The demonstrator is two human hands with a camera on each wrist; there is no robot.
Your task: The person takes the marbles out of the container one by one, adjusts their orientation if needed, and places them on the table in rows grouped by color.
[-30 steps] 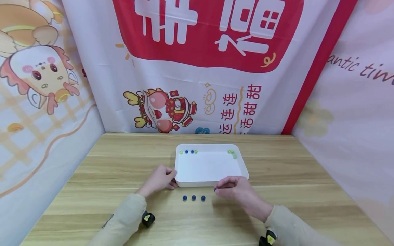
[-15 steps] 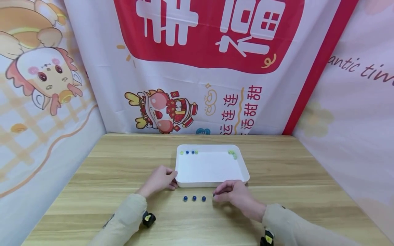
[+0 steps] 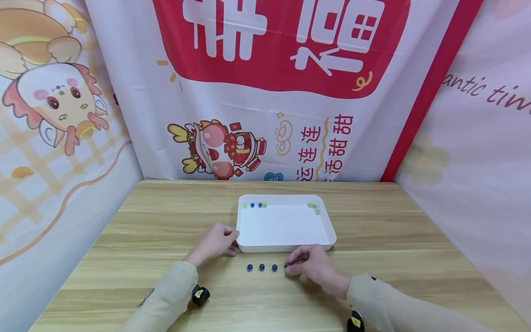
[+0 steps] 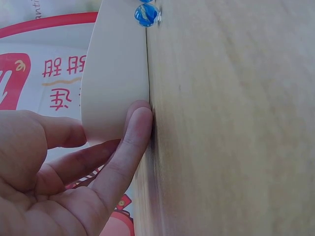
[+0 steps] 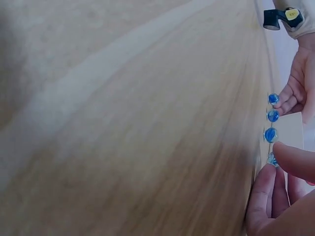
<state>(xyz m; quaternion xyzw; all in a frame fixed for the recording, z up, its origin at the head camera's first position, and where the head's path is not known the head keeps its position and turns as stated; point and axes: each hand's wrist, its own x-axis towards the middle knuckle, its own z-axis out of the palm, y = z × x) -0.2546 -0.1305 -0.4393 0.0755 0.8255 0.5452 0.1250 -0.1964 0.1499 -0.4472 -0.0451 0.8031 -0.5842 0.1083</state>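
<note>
My right hand (image 3: 314, 267) pinches a blue glass marble (image 5: 272, 158) between thumb and fingertips, low over the table in front of the white tray (image 3: 286, 248). To the left of it, three blue marbles (image 3: 262, 267) lie spaced out in a row along the tray's front. At the tray's front left corner my left hand (image 3: 216, 240) grips the wall. In the left wrist view its thumb (image 4: 66, 132) is at the rim while other fingers (image 4: 138, 125) press the outer side low down.
Inside the tray, two blue marbles (image 3: 256, 205) lie between two yellow-green marbles (image 3: 265, 205) at the back left. Several pale green marbles (image 3: 313, 206) cluster in its back right corner. A wooden table (image 3: 174, 203) carries everything, with printed cloth walls (image 3: 145, 115) around it.
My right hand has come down and nearer with its marble, from beside the tray's front edge to the right end of the row. The left hand keeps its place at the tray.
</note>
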